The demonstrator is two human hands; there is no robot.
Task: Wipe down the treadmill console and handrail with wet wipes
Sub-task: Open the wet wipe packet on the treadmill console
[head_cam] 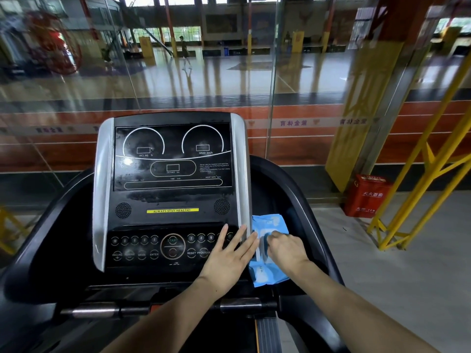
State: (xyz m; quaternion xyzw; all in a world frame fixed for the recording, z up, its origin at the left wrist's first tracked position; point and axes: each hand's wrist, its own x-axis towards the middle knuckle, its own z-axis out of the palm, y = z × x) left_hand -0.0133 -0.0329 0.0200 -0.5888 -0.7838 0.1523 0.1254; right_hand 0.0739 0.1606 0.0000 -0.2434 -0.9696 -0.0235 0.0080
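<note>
the treadmill console [170, 189] shows faint smears, but judging by the hands wiping hasn't properly begun; handrail [240, 304] untouched. the blue wet wipes pack [267, 271] lies right of the console, long axis running away from the person. left hand [225, 261] flat, open; right hand [286, 248] pinching at the pack's opening.

Black treadmill console [175, 220], blue wet-wipe pack [267, 273] on its right side
</note>
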